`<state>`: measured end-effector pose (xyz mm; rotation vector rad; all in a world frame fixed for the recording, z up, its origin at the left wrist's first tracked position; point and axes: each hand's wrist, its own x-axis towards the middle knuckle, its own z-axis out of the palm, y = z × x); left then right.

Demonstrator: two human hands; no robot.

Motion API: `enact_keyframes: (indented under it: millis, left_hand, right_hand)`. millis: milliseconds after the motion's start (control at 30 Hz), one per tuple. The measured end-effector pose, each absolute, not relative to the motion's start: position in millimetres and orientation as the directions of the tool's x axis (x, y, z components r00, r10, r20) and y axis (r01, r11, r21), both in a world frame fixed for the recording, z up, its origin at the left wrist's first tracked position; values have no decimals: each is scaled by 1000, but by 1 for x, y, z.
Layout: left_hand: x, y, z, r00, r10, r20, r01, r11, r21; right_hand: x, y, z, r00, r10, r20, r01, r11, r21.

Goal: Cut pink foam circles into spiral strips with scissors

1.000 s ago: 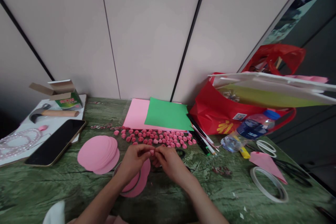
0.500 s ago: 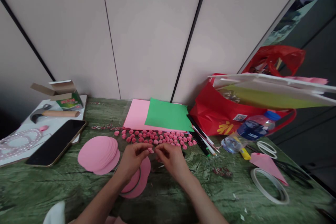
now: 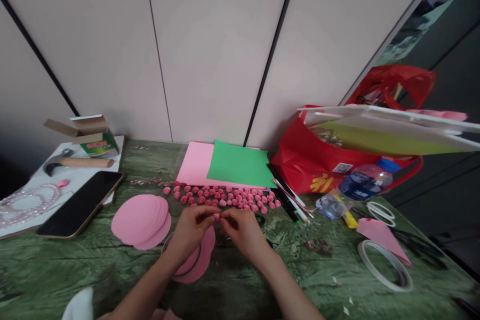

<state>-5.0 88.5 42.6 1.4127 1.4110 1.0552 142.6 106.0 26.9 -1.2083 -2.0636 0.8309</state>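
A small pink paper roll is pinched between the fingertips of my left hand. My right hand meets it from the other side, its fingers closed at the same piece. Just beyond both hands lie several rows of little pink rolled-paper flowers. Under my left wrist rest pink paper discs, with a ring lying over them. To the left is a fanned stack of pink paper circles. Dark scissors are partly hidden behind my right hand.
Green paper overlaps pink sheets by the wall. Pens, a red bag, a water bottle and a tape roll occupy the right. A phone, hammer and open box are left.
My right hand has moved slightly left, and its fingertips now meet the pink paper roll held by my left hand. The things on the table look unmoved.
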Motion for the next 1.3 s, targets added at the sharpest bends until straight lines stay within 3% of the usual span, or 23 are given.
enact_keyframes:
  millis: [200, 733, 900, 1100, 1300]
  left_hand:
    - [-2, 87, 45, -8, 1000, 19, 351, -15, 936]
    - [-2, 88, 44, -10, 1000, 3, 329, 1, 944]
    - [-2, 88, 44, -10, 1000, -13, 304, 15, 953]
    - [-3, 87, 45, -7, 999, -32, 265, 33, 964]
    - [-4, 88, 41, 5, 1000, -17, 278, 15, 961]
  right_hand:
    - [141, 106, 28, -389, 902, 188, 531, 386, -754]
    - [140, 105, 29, -369, 900, 232, 576, 417, -703]
    - [140, 107, 25, -360, 914, 189, 490, 358, -795]
    - [142, 109, 22, -368, 929, 33, 272, 141, -952]
    - [141, 107, 26, -359, 932, 50, 301, 166, -939]
